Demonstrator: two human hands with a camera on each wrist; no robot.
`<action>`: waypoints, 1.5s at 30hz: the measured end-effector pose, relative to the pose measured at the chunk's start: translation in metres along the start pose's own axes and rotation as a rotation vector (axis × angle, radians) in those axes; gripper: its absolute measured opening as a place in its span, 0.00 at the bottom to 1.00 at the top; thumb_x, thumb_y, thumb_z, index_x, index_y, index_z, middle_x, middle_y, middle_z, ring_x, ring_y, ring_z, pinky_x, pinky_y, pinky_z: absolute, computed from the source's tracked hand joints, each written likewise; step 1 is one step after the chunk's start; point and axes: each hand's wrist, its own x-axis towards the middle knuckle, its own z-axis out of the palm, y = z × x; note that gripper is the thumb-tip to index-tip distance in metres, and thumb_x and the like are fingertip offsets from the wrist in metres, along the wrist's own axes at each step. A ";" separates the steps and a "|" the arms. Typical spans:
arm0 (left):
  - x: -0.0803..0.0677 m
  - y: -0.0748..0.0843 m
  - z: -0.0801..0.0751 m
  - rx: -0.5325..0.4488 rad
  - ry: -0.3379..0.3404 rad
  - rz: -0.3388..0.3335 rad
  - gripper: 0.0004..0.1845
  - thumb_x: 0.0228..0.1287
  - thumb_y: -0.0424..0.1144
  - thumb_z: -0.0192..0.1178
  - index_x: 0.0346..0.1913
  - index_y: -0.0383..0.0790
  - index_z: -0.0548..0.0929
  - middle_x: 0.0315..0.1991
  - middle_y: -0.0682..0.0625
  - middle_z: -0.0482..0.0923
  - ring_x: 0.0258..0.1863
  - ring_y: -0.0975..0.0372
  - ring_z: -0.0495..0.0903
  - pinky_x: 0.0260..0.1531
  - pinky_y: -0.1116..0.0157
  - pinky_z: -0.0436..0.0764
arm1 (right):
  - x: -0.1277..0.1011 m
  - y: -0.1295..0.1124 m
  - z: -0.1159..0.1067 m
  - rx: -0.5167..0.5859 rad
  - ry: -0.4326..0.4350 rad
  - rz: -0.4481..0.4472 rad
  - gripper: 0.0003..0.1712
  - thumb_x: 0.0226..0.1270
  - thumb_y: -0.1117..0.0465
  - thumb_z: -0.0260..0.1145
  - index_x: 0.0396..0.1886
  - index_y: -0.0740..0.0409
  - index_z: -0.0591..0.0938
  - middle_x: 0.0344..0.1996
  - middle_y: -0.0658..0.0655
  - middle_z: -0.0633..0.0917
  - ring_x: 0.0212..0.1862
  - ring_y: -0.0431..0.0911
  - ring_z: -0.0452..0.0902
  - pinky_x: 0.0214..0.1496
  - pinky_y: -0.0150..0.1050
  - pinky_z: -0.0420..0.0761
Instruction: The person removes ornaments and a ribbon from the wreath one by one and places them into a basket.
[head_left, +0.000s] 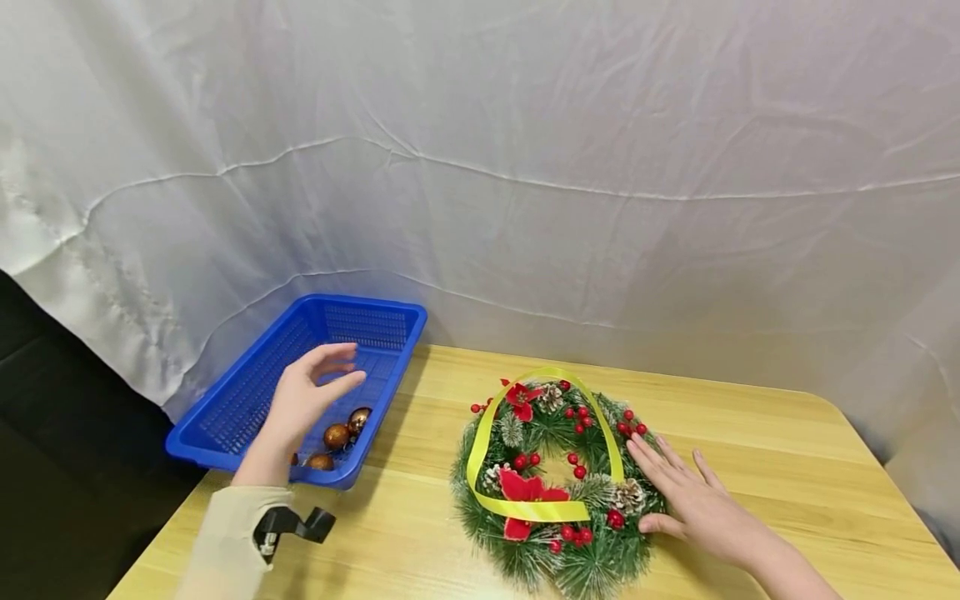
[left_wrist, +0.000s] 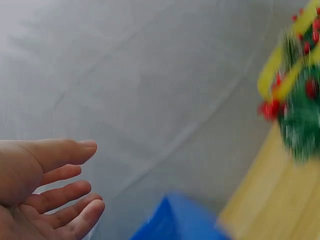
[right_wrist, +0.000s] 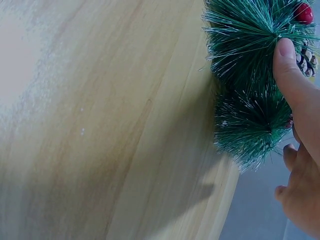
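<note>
Blue plastic basket (head_left: 247,400) sits at the far left edge of the wooden table (head_left: 750,433), and my left hand (head_left: 303,400) hovers over it, fingers loosely spread and holding nothing; my right hand (head_left: 693,496) lies flat with straight fingers on the right side of the wreath (head_left: 558,483) at the near middle. I judge the overhanging basket could tip if I press its rim; the yellow ribbon (head_left: 525,500) could snag. I count three copper baubles (head_left: 337,436), one wreath, one ribbon, one basket.
</note>
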 end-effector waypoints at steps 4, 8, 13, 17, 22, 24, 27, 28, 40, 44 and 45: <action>0.001 0.018 0.022 -0.113 0.001 0.059 0.21 0.60 0.38 0.67 0.56 0.37 0.79 0.52 0.44 0.79 0.50 0.56 0.78 0.47 0.72 0.77 | 0.000 0.001 0.001 0.003 -0.009 0.006 0.54 0.59 0.36 0.60 0.77 0.51 0.48 0.75 0.57 0.51 0.74 0.43 0.28 0.68 0.49 0.19; 0.003 0.024 0.048 -0.171 0.002 0.086 0.17 0.60 0.33 0.66 0.52 0.34 0.81 0.46 0.42 0.81 0.46 0.56 0.79 0.46 0.69 0.78 | 0.000 0.001 0.002 0.005 -0.014 0.020 0.54 0.58 0.36 0.61 0.77 0.50 0.48 0.75 0.56 0.51 0.74 0.44 0.29 0.69 0.52 0.21; 0.005 0.023 0.085 -0.190 -0.032 0.053 0.15 0.58 0.30 0.67 0.49 0.33 0.82 0.44 0.42 0.82 0.43 0.56 0.80 0.48 0.61 0.78 | 0.000 -0.001 0.001 0.018 -0.016 0.016 0.54 0.59 0.36 0.61 0.77 0.51 0.48 0.75 0.56 0.50 0.74 0.43 0.29 0.69 0.53 0.21; 0.004 0.019 0.113 -0.194 -0.099 0.023 0.17 0.57 0.30 0.67 0.50 0.34 0.82 0.46 0.42 0.82 0.43 0.55 0.81 0.46 0.58 0.80 | 0.000 -0.002 0.001 0.027 -0.007 0.007 0.53 0.59 0.37 0.61 0.77 0.51 0.48 0.75 0.57 0.50 0.74 0.44 0.29 0.68 0.54 0.21; 0.001 0.011 0.140 -0.200 -0.163 -0.003 0.17 0.55 0.30 0.67 0.50 0.35 0.82 0.46 0.42 0.82 0.42 0.53 0.82 0.42 0.60 0.81 | 0.000 -0.002 0.000 0.025 -0.001 0.006 0.53 0.59 0.37 0.61 0.77 0.50 0.48 0.75 0.56 0.50 0.74 0.45 0.30 0.68 0.56 0.22; 0.001 0.007 0.148 -0.211 -0.192 -0.023 0.18 0.56 0.30 0.67 0.50 0.35 0.82 0.47 0.42 0.82 0.42 0.53 0.81 0.41 0.61 0.82 | 0.000 -0.002 0.000 0.024 -0.002 0.006 0.53 0.59 0.37 0.61 0.77 0.51 0.48 0.75 0.56 0.50 0.74 0.45 0.30 0.69 0.55 0.22; 0.002 0.003 0.158 -0.213 -0.227 -0.053 0.18 0.56 0.30 0.67 0.51 0.35 0.82 0.48 0.42 0.81 0.43 0.54 0.81 0.40 0.63 0.81 | 0.000 -0.002 0.001 0.028 -0.001 0.004 0.53 0.59 0.37 0.61 0.77 0.51 0.48 0.75 0.56 0.50 0.74 0.45 0.30 0.68 0.55 0.22; 0.002 0.002 0.161 -0.210 -0.232 -0.060 0.18 0.56 0.30 0.67 0.51 0.34 0.82 0.48 0.42 0.81 0.43 0.55 0.81 0.40 0.63 0.81 | 0.000 -0.002 0.001 0.029 0.000 0.004 0.53 0.59 0.37 0.61 0.77 0.51 0.48 0.75 0.56 0.50 0.74 0.45 0.30 0.68 0.55 0.22; 0.002 -0.005 0.171 -0.069 -0.230 0.018 0.16 0.55 0.28 0.68 0.48 0.36 0.84 0.43 0.44 0.83 0.38 0.55 0.80 0.35 0.64 0.81 | 0.000 -0.001 0.000 0.025 -0.001 0.004 0.53 0.59 0.37 0.61 0.77 0.51 0.48 0.75 0.57 0.50 0.74 0.44 0.30 0.68 0.54 0.22; 0.000 -0.005 0.171 -0.062 -0.240 0.006 0.16 0.54 0.30 0.69 0.48 0.36 0.85 0.43 0.42 0.83 0.39 0.56 0.80 0.36 0.63 0.80 | 0.000 0.001 0.001 0.015 -0.005 0.004 0.54 0.59 0.37 0.61 0.77 0.52 0.48 0.75 0.57 0.50 0.74 0.43 0.28 0.68 0.53 0.21; 0.000 -0.004 0.171 -0.068 -0.246 -0.001 0.17 0.54 0.31 0.69 0.49 0.36 0.84 0.43 0.41 0.83 0.39 0.56 0.79 0.38 0.64 0.81 | 0.000 0.001 0.001 0.012 -0.004 0.004 0.54 0.59 0.38 0.61 0.77 0.52 0.48 0.75 0.57 0.50 0.74 0.42 0.28 0.68 0.53 0.21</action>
